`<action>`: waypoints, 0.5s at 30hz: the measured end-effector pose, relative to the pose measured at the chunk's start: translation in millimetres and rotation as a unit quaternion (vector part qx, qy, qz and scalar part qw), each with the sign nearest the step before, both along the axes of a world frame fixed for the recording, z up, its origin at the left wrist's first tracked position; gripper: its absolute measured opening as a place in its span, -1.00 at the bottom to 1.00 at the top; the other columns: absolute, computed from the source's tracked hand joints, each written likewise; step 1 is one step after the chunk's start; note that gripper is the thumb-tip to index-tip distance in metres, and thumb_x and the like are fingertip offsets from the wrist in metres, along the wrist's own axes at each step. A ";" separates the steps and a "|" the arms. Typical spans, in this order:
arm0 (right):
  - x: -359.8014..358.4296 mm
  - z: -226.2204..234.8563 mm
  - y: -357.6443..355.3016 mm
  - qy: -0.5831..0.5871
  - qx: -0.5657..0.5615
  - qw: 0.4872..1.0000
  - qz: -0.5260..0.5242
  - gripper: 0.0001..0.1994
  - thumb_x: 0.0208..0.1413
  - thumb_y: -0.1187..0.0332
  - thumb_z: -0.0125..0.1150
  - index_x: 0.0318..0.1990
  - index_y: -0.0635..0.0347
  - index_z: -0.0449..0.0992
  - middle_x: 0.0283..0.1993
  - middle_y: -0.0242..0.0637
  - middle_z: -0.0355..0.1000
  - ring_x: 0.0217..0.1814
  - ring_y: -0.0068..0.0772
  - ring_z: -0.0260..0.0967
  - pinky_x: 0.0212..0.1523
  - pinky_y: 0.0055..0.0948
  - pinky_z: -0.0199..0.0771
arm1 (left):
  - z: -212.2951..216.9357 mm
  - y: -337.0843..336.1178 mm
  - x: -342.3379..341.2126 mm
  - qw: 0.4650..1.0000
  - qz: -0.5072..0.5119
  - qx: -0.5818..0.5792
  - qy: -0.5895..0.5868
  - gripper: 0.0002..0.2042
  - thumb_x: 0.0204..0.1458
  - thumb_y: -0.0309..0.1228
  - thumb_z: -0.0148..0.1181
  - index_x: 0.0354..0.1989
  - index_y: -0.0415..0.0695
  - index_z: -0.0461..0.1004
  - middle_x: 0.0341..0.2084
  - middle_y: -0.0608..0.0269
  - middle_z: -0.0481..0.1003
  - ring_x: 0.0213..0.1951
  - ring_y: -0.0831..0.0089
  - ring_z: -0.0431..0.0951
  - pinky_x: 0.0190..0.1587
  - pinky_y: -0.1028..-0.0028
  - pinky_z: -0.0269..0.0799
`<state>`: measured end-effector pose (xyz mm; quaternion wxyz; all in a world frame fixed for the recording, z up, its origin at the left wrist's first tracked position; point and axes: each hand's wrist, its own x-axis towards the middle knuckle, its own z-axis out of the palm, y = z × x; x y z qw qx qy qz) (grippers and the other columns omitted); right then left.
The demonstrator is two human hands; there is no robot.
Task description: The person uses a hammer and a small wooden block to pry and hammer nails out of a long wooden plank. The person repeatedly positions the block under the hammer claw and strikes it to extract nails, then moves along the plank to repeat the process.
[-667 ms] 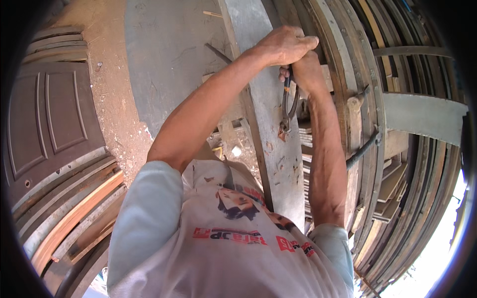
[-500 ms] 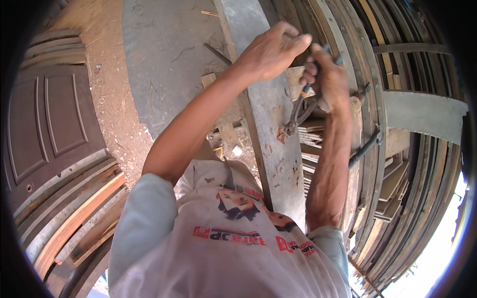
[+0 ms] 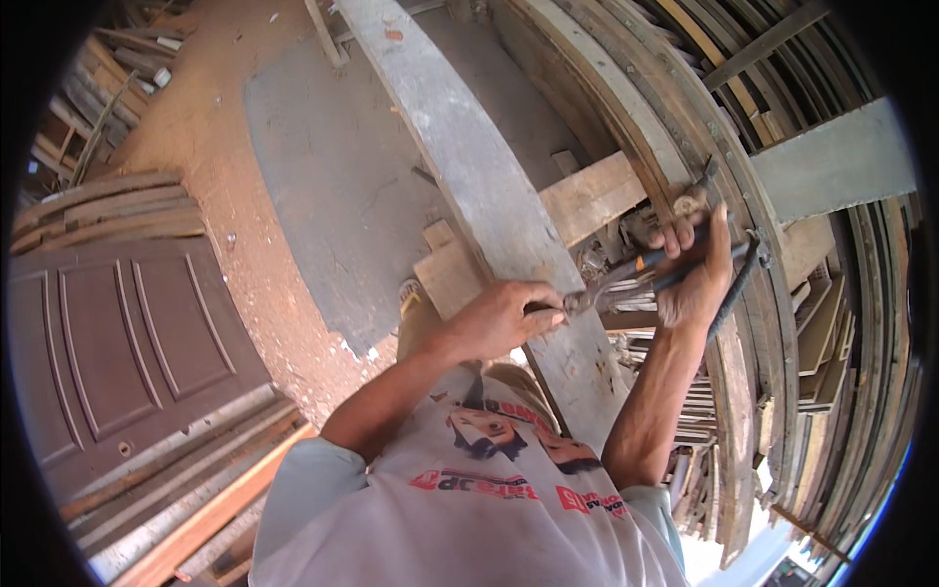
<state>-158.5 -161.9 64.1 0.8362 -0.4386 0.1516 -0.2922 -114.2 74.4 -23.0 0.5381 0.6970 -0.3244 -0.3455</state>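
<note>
Work judged under way, not finished: pincers (image 3: 577, 302) are in hand, not set down. Their handles are wrapped by the right hand (image 3: 696, 289), grip pressed firmly around them, beyond the right edge of the grey plank (image 3: 479, 161). The tool's head is held over the plank, at the fingertips of the left hand (image 3: 499, 318). There, thumb and fingers are brought close together; whether a small piece is pinched cannot be made out. Nor can the pincers' bite be read, so how much is done is left uncertain. Both hands are occupied at 1 spot; neither is free. Small dark marks are seen on the plank's near part, 1 reddish patch (image 3: 393, 36) at its far part. By its right edge, 1 pale crosspiece (image 3: 592, 199) is noted.
</note>
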 end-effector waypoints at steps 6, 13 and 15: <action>-16.3 -23.0 41.8 0.078 -0.102 0.982 -0.137 -0.43 0.55 -0.13 -0.17 -0.04 0.28 0.50 -0.30 -0.21 0.50 -0.15 -0.27 0.45 -0.04 -0.22 0.47 | 2.6 23.7 46.2 0.995 -0.088 -0.009 -0.039 -0.77 0.35 -0.29 0.22 -0.07 -0.22 0.61 -0.25 0.01 0.67 -0.18 0.26 0.68 -0.07 0.28 0.52; -5.0 -14.8 118.5 0.253 -0.347 0.873 -0.230 -0.66 0.43 0.12 0.09 0.03 0.25 0.52 -0.12 -0.08 0.55 -0.09 -0.14 0.46 0.00 -0.17 0.43 | -46.9 114.1 169.1 0.979 0.190 -0.070 0.015 -0.80 0.40 -0.28 0.17 -0.12 -0.15 0.59 -0.38 0.34 0.52 -0.36 0.55 0.51 -0.29 0.46 0.48; -4.2 -11.2 137.7 0.287 -0.493 0.778 -0.262 -0.73 0.36 0.21 0.20 -0.02 0.25 0.52 -0.18 -0.02 0.49 -0.13 0.01 0.42 -0.04 -0.08 0.39 | -69.2 134.5 224.8 0.954 0.275 -0.094 0.078 -0.75 0.36 -0.18 0.21 -0.12 -0.13 0.57 -0.41 0.39 0.47 -0.30 0.56 0.46 -0.17 0.45 0.43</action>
